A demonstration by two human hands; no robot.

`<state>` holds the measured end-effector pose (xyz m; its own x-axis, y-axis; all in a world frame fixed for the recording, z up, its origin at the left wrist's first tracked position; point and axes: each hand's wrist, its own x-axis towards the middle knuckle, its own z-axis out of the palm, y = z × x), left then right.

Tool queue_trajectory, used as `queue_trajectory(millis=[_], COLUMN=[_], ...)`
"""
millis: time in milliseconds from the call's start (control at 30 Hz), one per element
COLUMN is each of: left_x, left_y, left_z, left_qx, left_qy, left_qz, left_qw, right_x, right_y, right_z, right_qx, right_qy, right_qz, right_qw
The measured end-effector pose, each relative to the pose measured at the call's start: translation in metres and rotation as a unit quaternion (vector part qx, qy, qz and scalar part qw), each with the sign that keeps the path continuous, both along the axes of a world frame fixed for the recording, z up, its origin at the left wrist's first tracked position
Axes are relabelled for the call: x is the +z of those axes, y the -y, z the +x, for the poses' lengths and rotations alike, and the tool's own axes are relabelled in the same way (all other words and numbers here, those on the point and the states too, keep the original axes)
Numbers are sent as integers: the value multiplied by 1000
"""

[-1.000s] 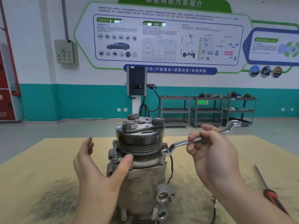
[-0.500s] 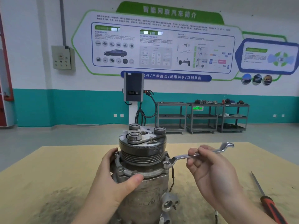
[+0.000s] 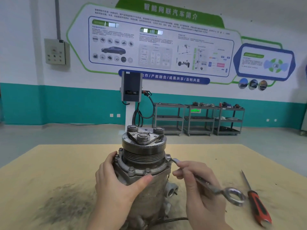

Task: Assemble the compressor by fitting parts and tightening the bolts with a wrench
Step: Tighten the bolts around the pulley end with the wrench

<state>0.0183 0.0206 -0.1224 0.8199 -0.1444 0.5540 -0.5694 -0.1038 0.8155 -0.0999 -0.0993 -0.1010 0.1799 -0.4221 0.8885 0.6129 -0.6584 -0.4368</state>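
Tightening: judged from the wrench seated on a flange bolt, the bolt-tightening step is in hand, with the parts looking already fitted.
Compressor: the compressor [image 3: 146, 176] stands upright at the near middle of the worktop [image 3: 49, 171], pulley end up, with a dark cable trailing from its base toward the near edge.
Left grip: the left hand [image 3: 116, 185] wraps the housing just below the flange, fingers round the far left side and thumb pressed across the near face, bracing the body.
Right grip: the right hand [image 3: 197, 185] pinches the shank of the wrench [image 3: 207, 184] between thumb and curled fingers, closed firmly on the tool.
Wrench position: its far ring end sits on the bolt [image 3: 168, 158] at the right edge of the flange; the handle slopes to the near right, and its free ring end hangs above the worktop, blurred.
Other bolts: two more bolt heads show on the near edge of the flange, just above the left thumb, and one at the far left by the fingers; how tight they are cannot be told.
Next move: it likely calls for keeping the ring square on the bolt head while the left hand resists the turn, then lifting and reseating once the swing runs out.
Risk: a tilted ring could slip off the head.
Nearby: a screwdriver [image 3: 255, 200] with a red and black handle lies on the worktop to the right, apart from the wrench.
Surface: a dark gritty smear marks the worktop at the near left.
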Motion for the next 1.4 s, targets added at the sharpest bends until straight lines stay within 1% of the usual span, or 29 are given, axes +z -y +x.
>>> queue_trajectory(millis=[33, 67, 133, 167, 233, 300, 333, 400, 500, 567, 633, 700, 767, 833, 933, 967, 1033, 1133, 1233, 1333, 1400], left_x=[-1, -2, -4, -6, -7, -6, -5, -6, -9, -8, -7, -7, -7, -6, -1, -1, 0, -1, -3, -4, -5], left_y=[-1, -2, -6, -7, -9, -10, -9, -7, 1, 10, 18, 21, 17, 11, 5, 3, 1, 0, 2, 3, 4], left_z=[2, 5, 10, 13, 14, 13, 13, 9, -8, -24, -33, -36, -34, -32, -24, -21, -16, -13, -11, -10, -8], left_qx=[-5, -13, -35, -48, -70, -81, -80, -56, 55, 135, 174, 185, 153, 91, 32, 16, -8, -11, -7, 2, 10], left_qy=[2, 5, 6, 3, 2, -9, -15, -14, 19, 52, 81, 98, 85, 38, -29, -48, -77, -88, -103, -89, -72], left_qz=[0, 0, -5, -12, -30, -44, -46, -42, -20, -8, -11, -26, -55, -117, -223, -239, -253, -261, -278, -283, -275], left_qw=[1000, 1000, 999, 999, 997, 996, 996, 997, 998, 989, 981, 977, 983, 988, 974, 970, 964, 961, 955, 955, 959], right_x=[3, 8, 17, 20, 22, 21, 20, 17, 16, 18, 20, 22, 22, 17, 3, -1, -5, -6, -5, -3, 0], right_y=[1, 3, 9, 12, 14, 12, 10, 7, 8, 13, 20, 24, 21, 12, -5, -9, -16, -25, -30, -35, -41], right_z=[-2, -4, -8, -10, -10, -8, -8, -5, -2, -3, -5, -7, -8, -9, -12, -12, -10, -6, -3, 4, 11], right_qx=[6, 20, 87, 139, 233, 292, 303, 312, 317, 302, 290, 283, 265, 234, 147, 108, 58, 29, -33, -121, -166], right_qy=[9, 27, 50, 45, 20, -1, -7, -13, -10, -3, -11, -27, -29, -4, 57, 66, 68, 83, 71, 59, 66], right_qz=[0, 26, 144, 209, 322, 379, 390, 389, 380, 377, 371, 355, 331, 299, 207, 166, 114, 70, -44, -172, -218], right_qw=[1000, 999, 984, 967, 917, 878, 869, 867, 869, 876, 882, 890, 905, 925, 965, 978, 989, 994, 996, 976, 959])
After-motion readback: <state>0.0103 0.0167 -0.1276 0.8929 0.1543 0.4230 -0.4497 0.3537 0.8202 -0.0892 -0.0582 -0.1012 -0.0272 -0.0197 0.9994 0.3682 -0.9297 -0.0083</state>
